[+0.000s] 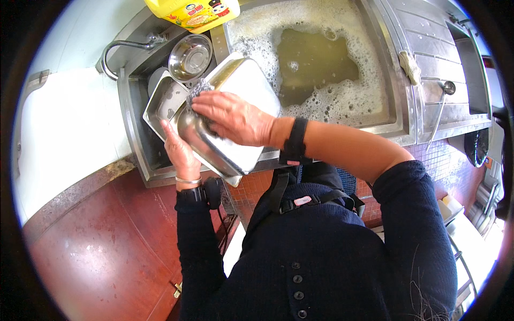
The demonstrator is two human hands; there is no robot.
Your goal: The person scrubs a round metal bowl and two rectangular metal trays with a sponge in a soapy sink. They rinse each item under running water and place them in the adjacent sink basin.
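A rectangular stainless-steel food pan (251, 86) is tilted over the front of the sinks, its underside facing up. My left hand (180, 150) grips the pan's near left edge, with the thumb side up along it. In my right hand (235, 116) is a steel wool scourer (197, 91), pressed against the pan's outer side; the fingers hide part of it. A smaller rectangular metal pan (170, 98) lies in the left sink basin (154, 150), just behind my left hand. Beyond that pan sits a round stainless-steel bowl (190, 58).
Cloudy, foamy water (321, 60) fills the right basin. A curved faucet (120, 44) rises at the left, near a yellow detergent jug (196, 12). On the ridged drainboard (435, 62) are a ladle (448, 88) and a crumpled cloth (409, 68).
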